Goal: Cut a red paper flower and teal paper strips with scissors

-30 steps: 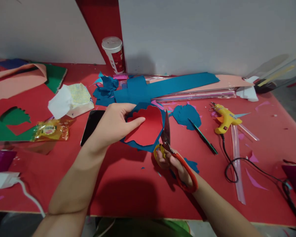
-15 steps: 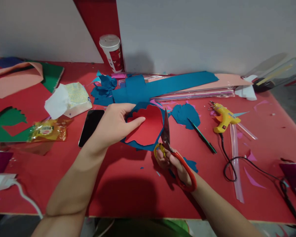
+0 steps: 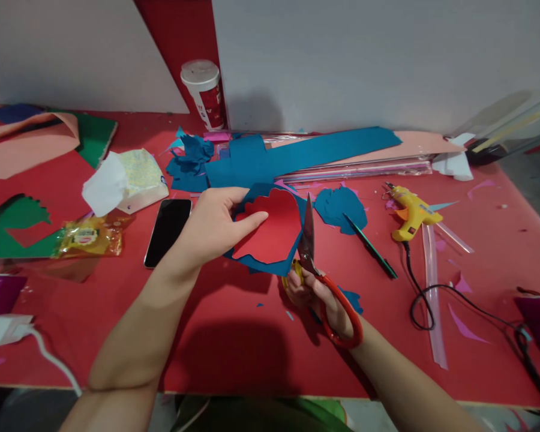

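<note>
My left hand [image 3: 222,225] pinches a red scalloped paper shape [image 3: 272,231] together with the blue paper [image 3: 267,265] beneath it, thumb on top and other fingers hidden behind. Blue shows as a border around the red. In my right hand [image 3: 312,294] are scissors [image 3: 310,255] with one red and one yellow handle loop. Their blades point away from me, at the right edge of the blue paper. To the right of them lie cut blue paper pieces [image 3: 341,207] with a dark green pen [image 3: 371,247] resting partly over them.
A yellow glue gun [image 3: 414,213] with a black cord lies right, near clear plastic strips [image 3: 433,300]. Left are a black phone [image 3: 168,233], a tissue pack [image 3: 137,183] and coloured sheets [image 3: 72,180]. Behind stand a lidded cup [image 3: 203,96] and a long blue strip [image 3: 333,151].
The scissors have shifted slightly against the blue paper's right edge, and the papers have turned a little in my left hand. The whole view has drifted slightly.
</note>
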